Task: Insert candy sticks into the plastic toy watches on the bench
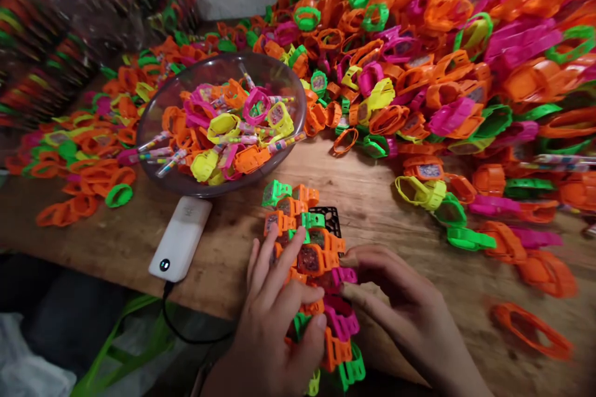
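Observation:
Plastic toy watches in orange, green and pink [313,258] are set close together in rows on a black lattice card [329,221], most of which they hide. My left hand [279,316] lies over these rows, fingers spread and pressing lightly on the watch faces. From the right side, the thumb and forefinger of my right hand [400,304] close around the edge of a pink toy watch [343,277] in the row. The lower rows, with pink, orange and green straps, reach down to the table's front edge.
A clear bowl [148,164] behind holds toy watches and patterned pencils. Left of my hands lies a white power bank [181,239] with a black cable [174,325]. A large heap of toy watches [433,74] covers the back right. A green plastic stool [116,347] stands below the edge.

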The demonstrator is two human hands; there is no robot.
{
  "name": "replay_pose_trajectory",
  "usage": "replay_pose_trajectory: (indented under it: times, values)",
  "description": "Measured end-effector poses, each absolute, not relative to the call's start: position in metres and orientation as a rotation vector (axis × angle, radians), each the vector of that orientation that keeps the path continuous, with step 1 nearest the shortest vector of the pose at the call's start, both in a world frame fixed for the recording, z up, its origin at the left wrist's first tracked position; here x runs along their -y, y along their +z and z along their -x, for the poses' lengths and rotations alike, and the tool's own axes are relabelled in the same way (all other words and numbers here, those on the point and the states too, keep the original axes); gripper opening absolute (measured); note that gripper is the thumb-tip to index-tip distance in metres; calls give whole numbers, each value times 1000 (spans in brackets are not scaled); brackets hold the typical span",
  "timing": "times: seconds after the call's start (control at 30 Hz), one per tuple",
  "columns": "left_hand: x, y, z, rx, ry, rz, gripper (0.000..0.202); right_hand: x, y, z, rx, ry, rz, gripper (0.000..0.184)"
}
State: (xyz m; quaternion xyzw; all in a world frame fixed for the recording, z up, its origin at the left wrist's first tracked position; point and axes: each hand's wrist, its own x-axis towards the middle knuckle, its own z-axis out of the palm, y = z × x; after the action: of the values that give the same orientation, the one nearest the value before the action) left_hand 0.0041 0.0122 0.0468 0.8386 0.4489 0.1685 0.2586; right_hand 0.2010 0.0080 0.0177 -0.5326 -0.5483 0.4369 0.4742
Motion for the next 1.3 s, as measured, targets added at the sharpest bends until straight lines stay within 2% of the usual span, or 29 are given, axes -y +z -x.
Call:
replay_pose_trajectory:
  times: [0.07,0.2,0.37,0.47,0.63,0.83,1.0,1.17,1.3]
  values:
    - [-13,49,-5,-1182,435,-2251,10,-12,19,-196,1283,1062,1326,10]
    - [-13,49,-5,-1159,448,-2231,11,-16,25,-186,1242,1044,1361,13]
    - [-7,35,-7,-1230,692,-1999,32,-4,31,-189,1478,890,1323,3]
    - [-5,28,-10,-1243,808,-1895,44,9,33,-193,1665,825,1286,21]
    - [-9,33,-9,-1259,691,-2076,54,30,25,-190,1655,837,1364,40]
    - [-7,39,-3,-1287,623,-2236,51,60,9,-177,1171,1146,1567,49]
    - [-1,33,-10,-1309,577,-2284,56,69,13,-149,1234,1395,1405,74]
    - [-2,31,-14,-1297,637,-2187,58,62,19,-139,1094,1480,1403,77]
    - [-3,26,-9,-1252,899,-1797,54,49,13,-147,824,1572,1285,76]
